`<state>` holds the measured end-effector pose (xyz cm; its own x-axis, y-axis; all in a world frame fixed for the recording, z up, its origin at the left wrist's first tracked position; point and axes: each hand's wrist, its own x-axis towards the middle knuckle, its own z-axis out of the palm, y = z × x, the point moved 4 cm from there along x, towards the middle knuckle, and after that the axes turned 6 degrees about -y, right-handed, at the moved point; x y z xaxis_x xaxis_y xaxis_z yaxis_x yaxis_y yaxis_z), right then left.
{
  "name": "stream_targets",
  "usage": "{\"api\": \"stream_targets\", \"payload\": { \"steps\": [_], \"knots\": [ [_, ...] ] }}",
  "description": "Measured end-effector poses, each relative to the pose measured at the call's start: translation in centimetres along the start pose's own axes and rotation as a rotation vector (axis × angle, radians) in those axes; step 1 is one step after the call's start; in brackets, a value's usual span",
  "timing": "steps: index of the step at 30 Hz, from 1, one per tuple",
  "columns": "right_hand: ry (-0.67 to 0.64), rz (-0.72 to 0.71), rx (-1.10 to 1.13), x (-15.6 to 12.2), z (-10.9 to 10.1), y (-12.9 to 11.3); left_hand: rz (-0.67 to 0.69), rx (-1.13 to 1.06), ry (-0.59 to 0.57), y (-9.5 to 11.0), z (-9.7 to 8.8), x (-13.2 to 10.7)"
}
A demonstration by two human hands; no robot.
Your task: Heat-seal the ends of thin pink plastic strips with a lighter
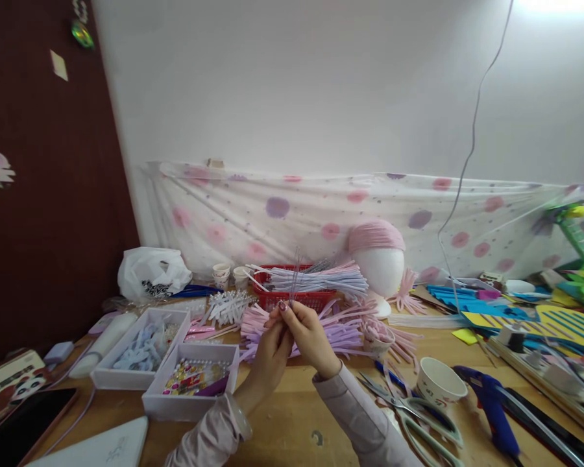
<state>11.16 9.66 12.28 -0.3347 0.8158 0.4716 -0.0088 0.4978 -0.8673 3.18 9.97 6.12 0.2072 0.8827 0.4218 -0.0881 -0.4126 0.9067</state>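
My left hand (pixel 268 353) and my right hand (pixel 307 334) meet above the wooden table (pixel 282 415), fingers pinched together on a bunch of thin wires (pixel 294 275) that stand upright from my fingertips. Just behind my hands lies a heap of pink and lilac pipe cleaners (pixel 343 331). A red basket (pixel 292 292) behind it carries more pale pipe cleaners across its top.
Two white trays (pixel 172 386) of beads and trims stand left of my hands. A foam head (pixel 379 263) with a pink cap stands behind. Scissors (pixel 418 415), a paper cup (pixel 440 383) and a blue glue gun (pixel 491 405) lie right. Coloured paper sheets fill the far right.
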Motion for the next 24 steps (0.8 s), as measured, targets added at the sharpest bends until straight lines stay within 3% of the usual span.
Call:
{"api": "stream_targets", "payload": {
  "steps": [5, 9, 15, 20, 24],
  "knots": [
    [0.154, -0.052, 0.196, 0.4, -2.1, -0.6, -0.165, 0.018, -0.145, -2.7, -0.3, -1.6],
    [0.224, -0.037, 0.477, 0.4, -3.0, -0.7, -0.271, -0.147, -0.249, -3.5, 0.1, -2.3],
    [0.085, 0.147, 0.698, 0.5, -0.9, -0.1, -0.432, -0.623, -0.255, -2.2, 1.8, -1.8],
    [0.079, 0.048, 0.727, 0.5, -1.2, -1.3, -0.726, -1.113, -0.091, -2.6, 2.7, -2.1],
    [0.056, 0.099, 0.646, 0.2, -0.9, -1.0, -0.750, -1.301, -0.047, -3.3, 3.3, -2.0]
  ]
}}
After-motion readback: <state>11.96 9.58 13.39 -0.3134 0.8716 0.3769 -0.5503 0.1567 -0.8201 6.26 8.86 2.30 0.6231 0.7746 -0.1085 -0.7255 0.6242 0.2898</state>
